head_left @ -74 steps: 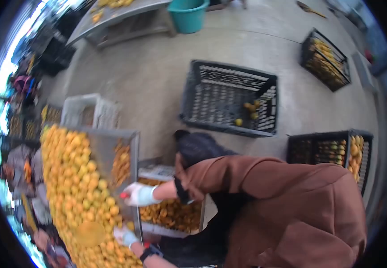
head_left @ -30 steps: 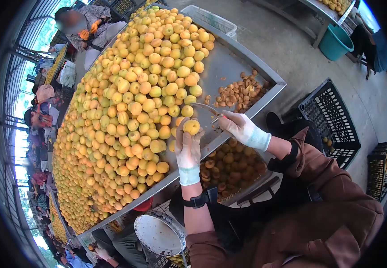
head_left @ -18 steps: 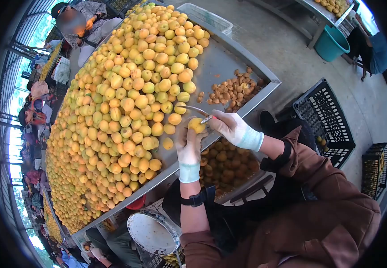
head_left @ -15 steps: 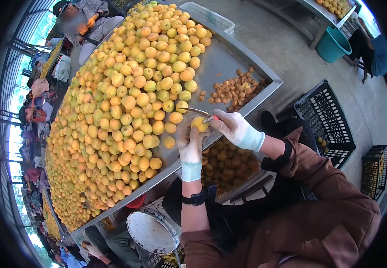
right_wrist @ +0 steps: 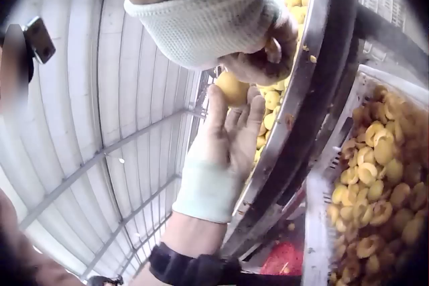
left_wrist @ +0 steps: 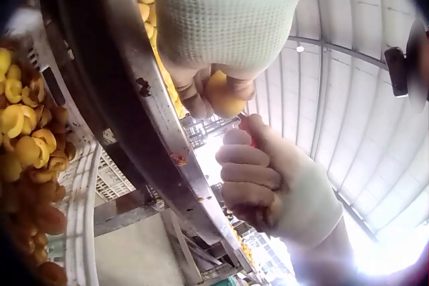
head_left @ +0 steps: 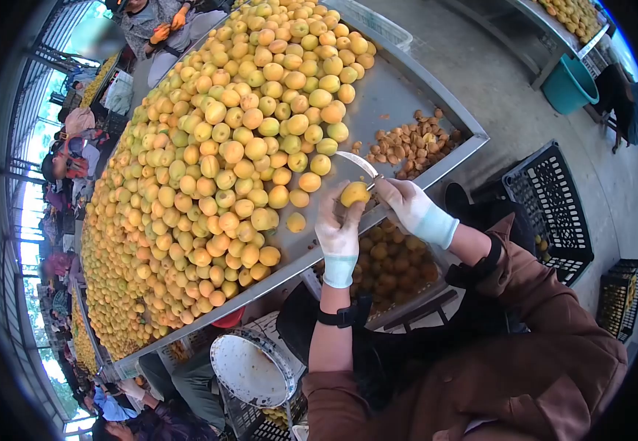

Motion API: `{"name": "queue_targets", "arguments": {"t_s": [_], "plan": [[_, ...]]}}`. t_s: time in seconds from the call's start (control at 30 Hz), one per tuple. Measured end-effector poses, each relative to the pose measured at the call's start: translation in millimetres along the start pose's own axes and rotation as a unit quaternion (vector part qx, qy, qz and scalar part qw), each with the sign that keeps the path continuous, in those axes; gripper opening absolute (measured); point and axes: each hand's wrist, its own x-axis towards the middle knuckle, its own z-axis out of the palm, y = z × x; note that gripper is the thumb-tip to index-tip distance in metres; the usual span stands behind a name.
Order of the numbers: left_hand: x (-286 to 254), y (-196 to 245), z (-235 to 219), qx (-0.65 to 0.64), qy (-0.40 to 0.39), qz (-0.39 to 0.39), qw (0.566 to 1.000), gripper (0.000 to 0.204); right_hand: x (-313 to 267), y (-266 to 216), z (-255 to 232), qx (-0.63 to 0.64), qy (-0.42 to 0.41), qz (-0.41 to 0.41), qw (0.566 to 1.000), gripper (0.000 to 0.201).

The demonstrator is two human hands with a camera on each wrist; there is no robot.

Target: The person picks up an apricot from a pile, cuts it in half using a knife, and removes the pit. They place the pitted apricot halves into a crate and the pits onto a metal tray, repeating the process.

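In the head view the gloved left hand pinches a yellow apricot between thumb and fingers, above the metal table's edge. Close on its right, the gloved right hand grips a curved knife by its handle, the blade pointing up and left. A red bit of handle shows at the right hand's curled fingers in the left wrist view. The right wrist view has the apricot in the left hand's fingertips. A big heap of apricots covers the table's left part.
Brown pits lie in the table's corner. Below the edge stands a crate of halved apricots. A white-topped bucket is at the bottom, a black crate and teal bucket to the right. Several people sit along the left.
The head view has swung from the crates on the floor to the table. Since half a second ago the knife blade has tilted more upright, while both hands remain close together around the apricot.
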Motion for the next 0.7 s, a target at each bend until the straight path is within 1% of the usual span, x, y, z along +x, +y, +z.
{"name": "queue_targets", "arguments": {"t_s": [0.03, 0.07, 0.1, 0.13, 0.17, 0.23, 0.27, 0.3, 0.37, 0.4, 0.43, 0.47, 0.5, 0.53, 0.6, 0.63, 0.67, 0.7], "plan": [[-0.5, 0.1, 0.0, 0.001, -0.004, -0.005, 1.000, 0.041, 0.7, -2.5, -2.9, 0.081, -0.043, 0.111, 0.990, 0.044], [-0.1, 1.4, -0.2, 0.001, -0.006, -0.007, 1.000, 0.041, 1.6, -8.6, -7.8, 0.083, -0.041, 0.112, 0.989, 0.044], [1.2, 3.5, -0.7, 0.014, -0.018, -0.014, 1.000, 0.042, 2.7, -16.9, -14.8, 0.181, -0.107, 0.219, 0.953, 0.046], [2.2, 5.3, -0.8, 0.026, -0.032, -0.020, 0.999, 0.043, 2.5, -20.7, -20.5, 0.274, -0.168, 0.319, 0.892, 0.048], [2.1, 6.4, -0.3, 0.023, -0.038, -0.023, 0.999, 0.043, 1.6, -19.9, -22.7, 0.275, -0.161, 0.320, 0.892, 0.048], [1.8, 7.3, 1.8, 0.014, -0.020, 0.003, 1.000, 0.044, 1.4, -16.1, -25.1, 0.421, -0.238, 0.317, 0.816, 0.046], [2.8, 4.3, 1.4, 0.000, -0.017, 0.010, 1.000, 0.045, 3.5, -9.5, -25.2, 0.471, -0.266, 0.314, 0.780, 0.047], [3.7, 2.6, -0.5, -0.002, -0.027, -0.002, 1.000, 0.047, 4.6, -5.1, -26.2, 0.471, -0.259, 0.313, 0.783, 0.047], [4.4, -2.4, 3.0, -0.071, -0.033, 0.020, 0.997, 0.049, 8.1, 0.0, -24.2, 0.571, -0.336, 0.283, 0.694, 0.048], [4.3, -3.8, 4.4, -0.071, -0.035, 0.020, 0.997, 0.049, 9.2, 2.5, -22.9, 0.590, -0.350, 0.277, 0.672, 0.048], [3.4, -5.4, 6.3, -0.128, -0.037, 0.001, 0.991, 0.050, 8.8, 2.9, -22.6, 0.592, -0.350, 0.275, 0.672, 0.048], [3.2, -5.9, 7.2, -0.185, -0.039, -0.017, 0.982, 0.051, 8.3, 2.0, -22.5, 0.589, -0.337, 0.262, 0.686, 0.049], [3.0, -6.0, 6.4, -0.183, -0.041, -0.017, 0.982, 0.051, 7.9, 0.8, -22.5, 0.586, -0.324, 0.248, 0.700, 0.049], [2.7, -5.9, 5.3, -0.202, -0.037, -0.024, 0.978, 0.050, 7.7, -0.4, -22.9, 0.588, -0.323, 0.246, 0.700, 0.049], [3.4, -2.6, 5.2, -0.221, -0.035, -0.031, 0.974, 0.051, 7.2, -5.6, -23.7, 0.552, -0.251, 0.234, 0.760, 0.047], [3.3, -0.8, 5.3, -0.205, -0.031, -0.031, 0.978, 0.051, 7.0, -10.0, -23.5, 0.553, -0.251, 0.233, 0.759, 0.047], [3.5, 1.7, 5.7, -0.189, -0.027, -0.031, 0.981, 0.052, 7.3, -18.1, -22.6, 0.417, -0.161, 0.232, 0.864, 0.046], [4.2, 2.9, 6.0, -0.189, -0.027, -0.031, 0.981, 0.052, 7.8, -22.2, -22.0, 0.264, -0.064, 0.222, 0.936, 0.044]]}}
